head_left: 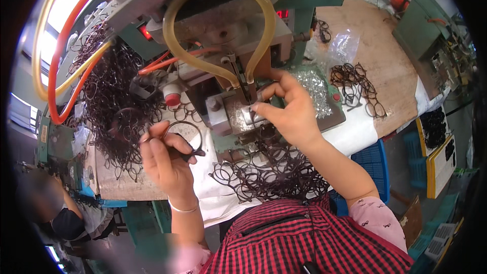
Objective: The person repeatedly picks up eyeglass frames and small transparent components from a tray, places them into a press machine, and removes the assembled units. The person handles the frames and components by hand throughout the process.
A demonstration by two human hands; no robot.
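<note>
My left hand [170, 165] is raised left of the bench machine [218, 33], its fingers closed on a dark eyeglass frame [198, 152] with a round rim. My right hand [297, 114] reaches to the machine's metal work block [244, 116], just under the narrow upright head between two clear yellowish hoses [270, 25]. Its thumb and forefinger are pinched together there; whatever is between them is too small to make out. Right of that hand lies a heap of small shiny metal parts [317, 89] on the green machine base.
Tangled dark eyeglass frames [269, 172] lie nearest me on white paper. A larger heap [111, 96] fills the left, and a few frames [357, 86] sit at right. A red button [173, 99] and orange hoses [63, 71] flank the machine. A blue basket [373, 167] stands below the table's right edge.
</note>
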